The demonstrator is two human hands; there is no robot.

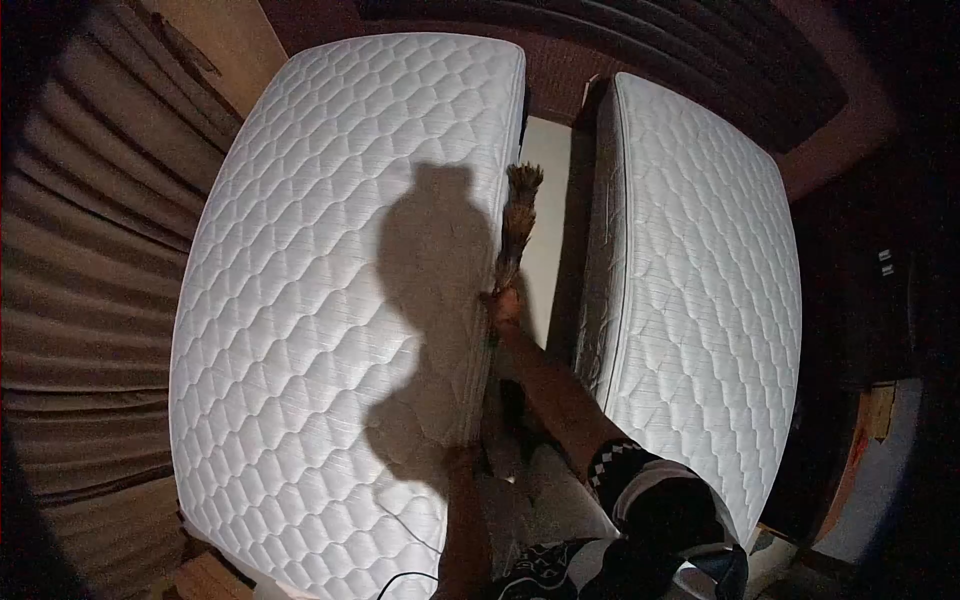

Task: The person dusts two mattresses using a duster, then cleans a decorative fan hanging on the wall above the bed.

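Note:
A brown feather duster (517, 225) points away from me along the inner side of the left mattress (300, 250). My right hand (506, 307) is closed around its near end, so its handle is hidden. My left hand (462, 462) is low, close to the left mattress's near inner edge, in deep shadow. Its fingers cannot be made out, nor whether it touches the mattress. A large dark shadow of a head and body falls across the left mattress.
To the right stands a second white quilted mattress (710, 270), with a narrow gap of pale floor (548, 220) between the two. A dark headboard (640, 30) runs along the far wall. Brown curtains (90, 300) hang at left. A thin cable (405, 525) lies near me.

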